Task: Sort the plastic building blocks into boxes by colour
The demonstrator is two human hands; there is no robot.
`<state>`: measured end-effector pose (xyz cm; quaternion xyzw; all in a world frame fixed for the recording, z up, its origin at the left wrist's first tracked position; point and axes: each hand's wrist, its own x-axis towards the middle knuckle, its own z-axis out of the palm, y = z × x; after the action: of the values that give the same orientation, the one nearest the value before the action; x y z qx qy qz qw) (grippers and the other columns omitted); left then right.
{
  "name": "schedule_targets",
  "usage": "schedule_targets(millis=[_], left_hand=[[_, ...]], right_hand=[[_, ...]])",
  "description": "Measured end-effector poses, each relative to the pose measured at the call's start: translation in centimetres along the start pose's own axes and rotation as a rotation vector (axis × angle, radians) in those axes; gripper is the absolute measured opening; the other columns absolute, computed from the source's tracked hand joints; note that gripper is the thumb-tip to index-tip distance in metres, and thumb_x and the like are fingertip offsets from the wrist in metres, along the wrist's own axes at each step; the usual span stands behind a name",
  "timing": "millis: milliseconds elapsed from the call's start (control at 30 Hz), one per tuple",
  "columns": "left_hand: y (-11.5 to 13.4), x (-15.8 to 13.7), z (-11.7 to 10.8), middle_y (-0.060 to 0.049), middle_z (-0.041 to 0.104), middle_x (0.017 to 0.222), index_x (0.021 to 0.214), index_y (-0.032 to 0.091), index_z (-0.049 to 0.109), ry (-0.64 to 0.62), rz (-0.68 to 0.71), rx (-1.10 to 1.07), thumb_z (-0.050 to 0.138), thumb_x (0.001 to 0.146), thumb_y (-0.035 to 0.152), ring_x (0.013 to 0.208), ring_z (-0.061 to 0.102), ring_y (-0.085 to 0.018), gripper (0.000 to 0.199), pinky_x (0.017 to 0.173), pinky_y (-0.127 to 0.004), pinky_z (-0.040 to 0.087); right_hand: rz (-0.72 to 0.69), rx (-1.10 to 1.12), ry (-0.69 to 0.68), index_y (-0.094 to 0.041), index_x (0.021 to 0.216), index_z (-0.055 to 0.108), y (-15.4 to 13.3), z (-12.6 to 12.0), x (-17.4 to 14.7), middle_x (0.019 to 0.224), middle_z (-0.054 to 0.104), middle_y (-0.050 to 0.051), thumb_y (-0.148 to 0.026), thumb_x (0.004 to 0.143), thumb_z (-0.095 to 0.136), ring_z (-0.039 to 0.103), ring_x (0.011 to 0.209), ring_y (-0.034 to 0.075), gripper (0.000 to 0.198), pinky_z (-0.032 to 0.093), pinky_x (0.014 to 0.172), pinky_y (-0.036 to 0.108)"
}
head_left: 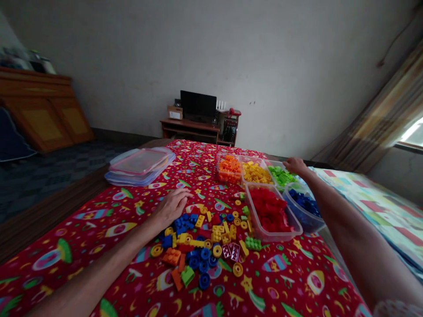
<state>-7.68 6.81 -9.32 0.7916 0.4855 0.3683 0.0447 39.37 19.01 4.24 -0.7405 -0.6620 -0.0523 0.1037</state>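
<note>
My left hand (174,204) rests on the red patterned cloth, fingers loosely stretched and holding nothing, beside the pile's far-left edge. Blue blocks (185,223) lie nearest to it. The loose pile also has yellow blocks (217,233), blue wheels (204,254), orange blocks (172,256) and a green block (187,276). Over the far-right side of the tub of green blocks (280,175) is my right hand (295,165), its fingers curled downward. Whatever it may hold is hidden.
Clear tubs hold orange blocks (230,167), yellow blocks (256,172), red blocks (269,209) and blue blocks (304,202). Stacked plastic lids (140,165) lie on the left. Behind the table stands a desk (190,125) with a monitor (198,105); a bed (373,202) is at right.
</note>
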Motion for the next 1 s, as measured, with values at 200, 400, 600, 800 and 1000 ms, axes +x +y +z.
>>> schedule_targets(millis=[200, 400, 600, 800, 1000], left_hand=[[0.0, -0.1, -0.2, -0.010, 0.067, 0.105, 0.091, 0.020, 0.069, -0.032, 0.015, 0.017, 0.036, 0.088, 0.029, 0.102, 0.061, -0.022, 0.034, 0.094, -0.038, 0.047], [0.0, 0.1, -0.1, -0.010, 0.067, 0.105, 0.090, 0.020, 0.069, -0.026, 0.004, -0.010, 0.040, 0.086, 0.028, 0.100, 0.060, -0.024, 0.030, 0.094, -0.041, 0.047], [-0.1, 0.0, 0.0, -0.008, 0.068, 0.104, 0.089, 0.022, 0.069, -0.018, 0.010, -0.011, 0.043, 0.084, 0.027, 0.099, 0.060, -0.023, 0.027, 0.094, -0.039, 0.047], [-0.1, 0.0, 0.0, -0.010, 0.067, 0.106, 0.089, 0.020, 0.069, -0.020, 0.015, -0.011, 0.041, 0.083, 0.026, 0.099, 0.060, -0.025, 0.029, 0.094, -0.042, 0.047], [-0.1, 0.0, 0.2, -0.008, 0.067, 0.105, 0.091, 0.021, 0.068, -0.021, 0.018, -0.012, 0.043, 0.081, 0.024, 0.099, 0.059, -0.023, 0.027, 0.094, -0.040, 0.047]], right_hand=[[0.071, 0.229, -0.032, -0.006, 0.114, 0.066, -0.3, -0.1, 1.0, 0.084, 0.073, 0.016, -0.030, 0.092, 0.047, 0.069, 0.074, 0.021, 0.038, 0.053, 0.059, 0.025], [0.018, 0.463, -0.143, -0.003, 0.095, 0.071, 0.3, -1.2, -0.1, 0.079, 0.073, 0.017, -0.022, 0.087, 0.055, 0.069, 0.066, 0.018, 0.027, 0.056, 0.064, 0.026], [-0.164, 0.336, -0.348, -0.009, 0.092, 0.073, -1.0, -0.8, -0.3, 0.069, 0.071, 0.008, -0.020, 0.083, 0.058, 0.063, 0.056, 0.013, 0.021, 0.053, 0.058, 0.023], [-0.048, 0.104, -0.306, -0.009, 0.104, 0.072, -1.8, -0.2, 1.3, 0.062, 0.068, 0.005, -0.003, 0.072, 0.056, 0.062, 0.052, 0.014, 0.036, 0.052, 0.057, 0.024], [-0.145, 0.033, -0.166, -0.007, 0.113, 0.069, -1.5, -1.5, 0.6, 0.083, 0.073, 0.012, -0.008, 0.080, 0.052, 0.067, 0.067, 0.017, 0.036, 0.052, 0.067, 0.025]])
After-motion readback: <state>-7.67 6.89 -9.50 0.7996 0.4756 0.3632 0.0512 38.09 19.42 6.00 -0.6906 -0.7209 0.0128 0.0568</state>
